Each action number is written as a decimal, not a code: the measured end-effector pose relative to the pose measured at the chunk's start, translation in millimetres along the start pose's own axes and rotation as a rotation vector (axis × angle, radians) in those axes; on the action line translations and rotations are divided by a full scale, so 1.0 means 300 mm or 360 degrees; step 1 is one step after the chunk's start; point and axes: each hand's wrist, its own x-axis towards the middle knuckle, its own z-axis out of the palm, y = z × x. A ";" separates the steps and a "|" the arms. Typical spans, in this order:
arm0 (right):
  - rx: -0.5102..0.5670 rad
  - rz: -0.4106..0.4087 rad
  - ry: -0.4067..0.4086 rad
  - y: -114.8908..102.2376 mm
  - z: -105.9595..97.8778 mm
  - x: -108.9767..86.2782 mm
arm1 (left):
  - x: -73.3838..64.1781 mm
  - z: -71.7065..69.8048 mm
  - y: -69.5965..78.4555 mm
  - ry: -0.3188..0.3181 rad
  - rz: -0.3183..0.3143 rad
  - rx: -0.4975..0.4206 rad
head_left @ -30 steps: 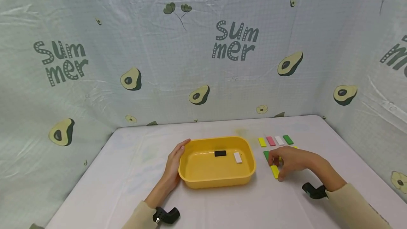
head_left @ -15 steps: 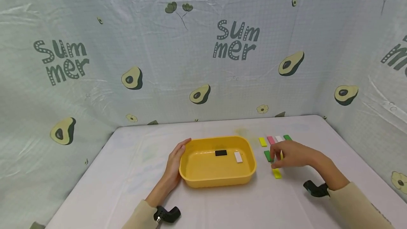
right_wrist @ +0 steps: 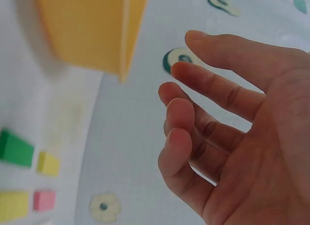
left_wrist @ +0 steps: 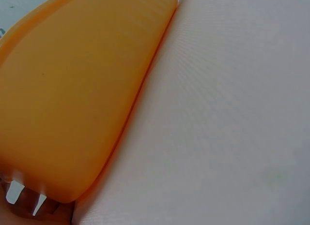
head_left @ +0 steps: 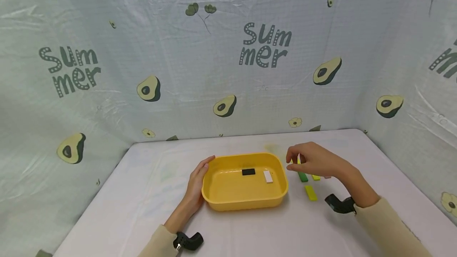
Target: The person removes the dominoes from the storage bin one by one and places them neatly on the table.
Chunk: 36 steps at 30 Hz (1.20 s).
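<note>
A yellow plastic tray stands on the table, with a black block and a white block lying inside. Along its left side rests my left hand, fingers extended against the outer wall; in the left wrist view the tray's wall hides most of them. My right hand is raised beside the tray's right rim. Its fingers are loosely bent, thumb apart from them, nothing between. Under and around it on the table lie a green block, a yellow block and a pink block.
Another yellow block lies beside the green one, partly under the right hand. The hand hides other blocks behind it. A patterned curtain hangs behind the white table.
My right hand has lifted from the front yellow block and moved left and back towards the tray's rim. That yellow block remains on the table. The left hand and tray stay put.
</note>
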 end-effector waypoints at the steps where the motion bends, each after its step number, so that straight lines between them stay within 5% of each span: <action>1: 0.0004 -0.0014 0.0001 -0.014 0.002 0.017 | -0.001 0.000 0.000 0.0003 -0.0003 -0.0010; 9: 0.0160 -0.0120 -0.0091 -0.127 0.039 0.138 | -0.003 -0.002 -0.002 -0.0018 0.0010 -0.0025; 18: 0.0228 0.0029 -0.0195 -0.170 0.136 0.258 | -0.005 -0.006 0.002 -0.0010 0.0018 -0.0031; 36: 0.0035 0.0142 -0.0224 -0.173 0.260 0.294 | -0.006 -0.007 -0.003 -0.0018 0.0028 -0.0021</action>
